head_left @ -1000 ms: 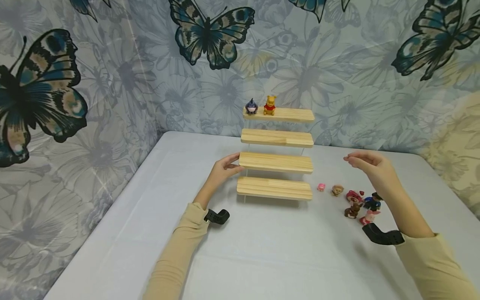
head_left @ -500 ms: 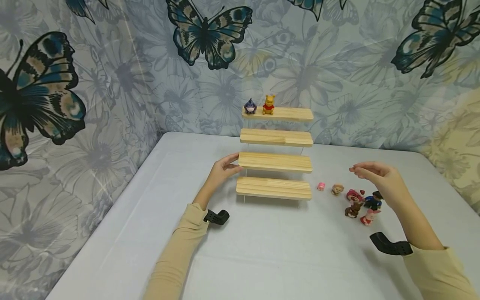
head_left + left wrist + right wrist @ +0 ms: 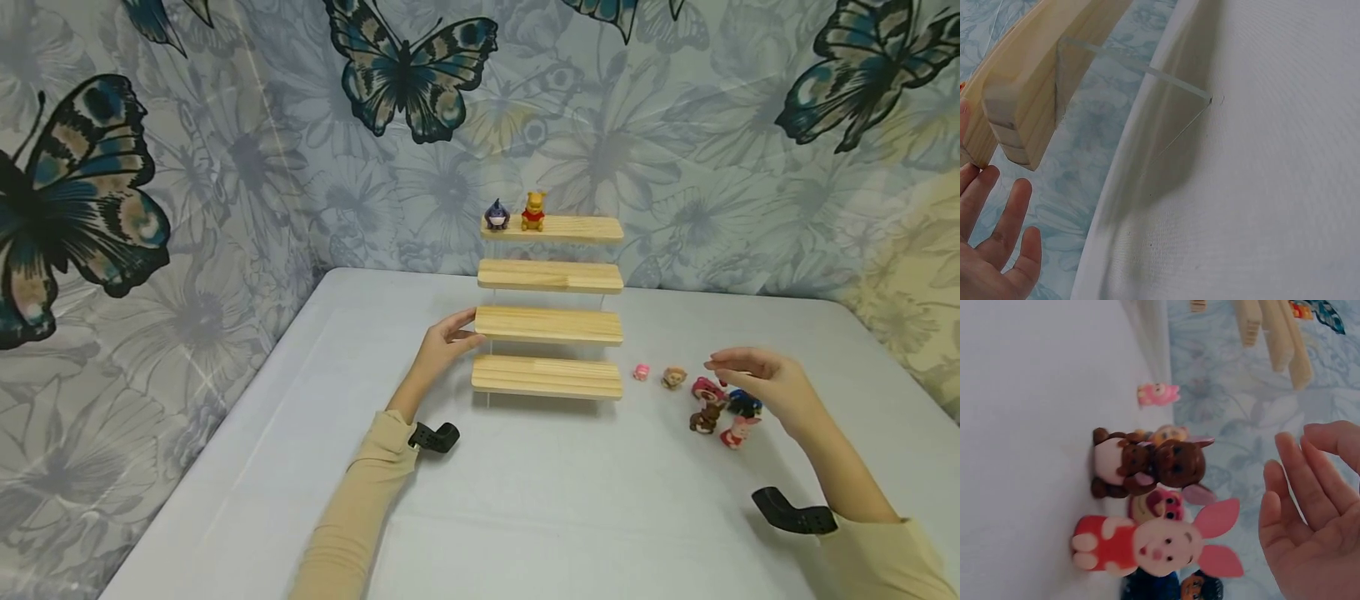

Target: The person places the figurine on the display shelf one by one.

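Observation:
My left hand holds the left end of the second-lowest board of a four-tier wooden display stand; in the left wrist view the thumb and a finger sit on either side of the board's end, other fingers spread. My right hand hovers over a cluster of toy figurines, fingers loosely bent and holding nothing. Below it are a pink piglet figurine in red, a brown long-eared figurine, a pink bear figurine and a figurine in blue, partly covered by the hand.
A small pink figurine and a tan figurine stand between the cluster and the stand. On the top board are a purple donkey figurine and a yellow bear figurine. Butterfly-print cloth hangs behind the white table.
My right hand has come down and slightly right, nearer the figurine cluster. The left hand stays at the board's end. The head view has shifted slightly.

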Motion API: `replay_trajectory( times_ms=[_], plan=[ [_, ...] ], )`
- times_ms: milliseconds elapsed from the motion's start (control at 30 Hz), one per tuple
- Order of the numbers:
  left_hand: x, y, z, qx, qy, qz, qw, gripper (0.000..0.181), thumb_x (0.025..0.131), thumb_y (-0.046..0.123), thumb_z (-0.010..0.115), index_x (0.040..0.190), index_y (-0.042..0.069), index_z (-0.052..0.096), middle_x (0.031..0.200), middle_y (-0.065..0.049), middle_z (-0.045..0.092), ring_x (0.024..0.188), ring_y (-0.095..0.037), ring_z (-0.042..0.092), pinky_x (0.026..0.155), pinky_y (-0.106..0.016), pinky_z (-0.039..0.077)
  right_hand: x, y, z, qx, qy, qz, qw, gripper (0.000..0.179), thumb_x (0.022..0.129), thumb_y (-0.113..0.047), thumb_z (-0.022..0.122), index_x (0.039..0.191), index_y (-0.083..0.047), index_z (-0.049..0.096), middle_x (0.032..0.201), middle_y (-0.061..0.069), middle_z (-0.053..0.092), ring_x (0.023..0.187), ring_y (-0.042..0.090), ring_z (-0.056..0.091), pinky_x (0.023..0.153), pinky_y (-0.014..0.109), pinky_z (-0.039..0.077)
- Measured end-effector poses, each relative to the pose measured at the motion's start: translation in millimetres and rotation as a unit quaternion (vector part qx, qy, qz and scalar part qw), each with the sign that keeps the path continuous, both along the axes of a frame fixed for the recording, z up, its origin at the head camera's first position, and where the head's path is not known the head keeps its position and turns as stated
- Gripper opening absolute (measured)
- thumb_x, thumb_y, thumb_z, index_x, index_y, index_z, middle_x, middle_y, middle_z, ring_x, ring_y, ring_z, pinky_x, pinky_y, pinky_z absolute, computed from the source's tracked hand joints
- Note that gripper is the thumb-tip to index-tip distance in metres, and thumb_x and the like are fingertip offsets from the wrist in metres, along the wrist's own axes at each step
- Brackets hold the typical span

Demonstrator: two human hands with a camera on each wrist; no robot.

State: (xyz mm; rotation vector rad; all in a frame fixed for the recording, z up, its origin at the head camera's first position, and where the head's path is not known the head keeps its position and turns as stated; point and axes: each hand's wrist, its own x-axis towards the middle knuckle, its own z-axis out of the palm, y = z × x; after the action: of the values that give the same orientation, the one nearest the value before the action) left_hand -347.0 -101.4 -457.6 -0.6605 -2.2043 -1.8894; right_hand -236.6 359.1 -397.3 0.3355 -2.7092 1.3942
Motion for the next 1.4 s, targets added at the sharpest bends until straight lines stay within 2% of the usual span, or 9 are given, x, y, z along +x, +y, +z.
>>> replay_trajectory(
  times_ms=[133, 233, 367, 567, 700, 800, 1133, 1333, 1400],
  plan=[
    [-0.5, -2.3, -1.1, 0.003, -0.001, 0.0, 1.0, 0.051, 0.066, 0.03, 0.062, 0.113, 0.03, 0.042, 0.11, 0.011, 0.043, 0.083, -0.011, 0.05, 0.065, -0.027, 0.042, -0.2, 9, -8.5, -0.003, -0.018, 0.01, 0.9998, 0.035, 0.079, -0.019, 0.049, 0.111, -0.006, 0.045, 0.104, 0.006, 0.049, 0.09, 0.011, 0.046, 0.065, 0.023, 0.038],
    [0.2, -3.7, -0.8, -0.001, 0.0, 0.002, 1.0, 0.051, 0.066, 0.032, 0.062, 0.113, 0.031, 0.042, 0.111, 0.011, 0.043, 0.083, -0.01, 0.05, 0.065, -0.027, 0.042, 13.8, -7, 7.7, 0.014, -0.034, 0.0, 0.9993, 0.035, 0.08, -0.022, 0.048, 0.11, -0.005, 0.046, 0.103, 0.006, 0.049, 0.089, 0.009, 0.044, 0.067, 0.03, 0.036],
    [2.3, -4.0, 1.4, -0.008, 0.001, 0.005, 0.9999, 0.051, 0.066, 0.034, 0.061, 0.113, 0.031, 0.042, 0.11, 0.011, 0.043, 0.083, -0.01, 0.05, 0.065, -0.028, 0.042, 24.9, -16, 15.2, 0.035, -0.049, -0.034, 0.9976, 0.035, 0.077, -0.027, 0.051, 0.106, -0.006, 0.049, 0.1, 0.004, 0.051, 0.085, 0.006, 0.045, 0.066, 0.031, 0.036],
    [6.5, -4.1, 7.2, -0.015, 0.004, 0.004, 0.9999, 0.049, 0.067, 0.032, 0.06, 0.113, 0.031, 0.041, 0.11, 0.011, 0.043, 0.083, -0.01, 0.049, 0.066, -0.028, 0.042, 16.0, 10, -14.3, 0.046, -0.048, -0.038, 0.9971, 0.037, 0.075, -0.033, 0.052, 0.105, -0.012, 0.051, 0.099, 0.002, 0.051, 0.084, 0.009, 0.048, 0.063, 0.019, 0.039],
    [8.9, -4.4, 11.1, -0.014, 0.003, 0.004, 0.9999, 0.049, 0.068, 0.031, 0.061, 0.113, 0.031, 0.042, 0.11, 0.011, 0.043, 0.083, -0.011, 0.05, 0.066, -0.028, 0.042, 13.2, 20, -26.9, 0.043, -0.043, -0.027, 0.9978, 0.034, 0.074, -0.033, 0.052, 0.103, -0.014, 0.053, 0.097, 0.003, 0.052, 0.082, 0.01, 0.05, 0.061, 0.02, 0.041],
    [8.8, -4.2, 10.7, -0.016, -0.004, 0.001, 0.9999, 0.049, 0.067, 0.032, 0.061, 0.113, 0.032, 0.042, 0.111, 0.012, 0.042, 0.084, -0.011, 0.049, 0.066, -0.027, 0.042, 17.6, 18, -23.4, 0.064, -0.051, -0.019, 0.9965, 0.033, 0.076, -0.033, 0.051, 0.102, -0.014, 0.054, 0.099, 0.004, 0.051, 0.085, 0.009, 0.047, 0.062, 0.025, 0.039],
    [8.8, -2.9, 10.2, -0.011, -0.002, -0.001, 0.9999, 0.05, 0.067, 0.033, 0.061, 0.113, 0.031, 0.042, 0.111, 0.01, 0.043, 0.084, -0.011, 0.049, 0.066, -0.028, 0.042, 20.1, 14, -18.6, 0.123, -0.065, -0.049, 0.9891, 0.034, 0.073, -0.046, 0.047, 0.097, -0.024, 0.056, 0.1, -0.002, 0.05, 0.089, 0.008, 0.04, 0.067, 0.034, 0.033],
    [8.9, -1.8, 10.6, -0.01, -0.005, -0.008, 0.9999, 0.05, 0.067, 0.033, 0.061, 0.113, 0.031, 0.042, 0.111, 0.011, 0.043, 0.084, -0.01, 0.049, 0.066, -0.027, 0.042, 35.3, -12, 11.1, 0.133, -0.086, -0.025, 0.9871, 0.037, 0.077, -0.038, 0.048, 0.1, -0.011, 0.056, 0.102, 0.011, 0.049, 0.091, 0.021, 0.039, 0.064, 0.04, 0.033],
    [8.9, -1.2, 10.4, -0.009, -0.003, -0.006, 0.9999, 0.049, 0.067, 0.032, 0.061, 0.113, 0.031, 0.042, 0.11, 0.011, 0.043, 0.084, -0.01, 0.049, 0.066, -0.027, 0.042, 38.5, -18, 18.5, 0.14, -0.097, -0.024, 0.9852, 0.039, 0.077, -0.038, 0.047, 0.101, -0.008, 0.055, 0.102, 0.014, 0.048, 0.09, 0.02, 0.039, 0.064, 0.041, 0.033]
  ],
)
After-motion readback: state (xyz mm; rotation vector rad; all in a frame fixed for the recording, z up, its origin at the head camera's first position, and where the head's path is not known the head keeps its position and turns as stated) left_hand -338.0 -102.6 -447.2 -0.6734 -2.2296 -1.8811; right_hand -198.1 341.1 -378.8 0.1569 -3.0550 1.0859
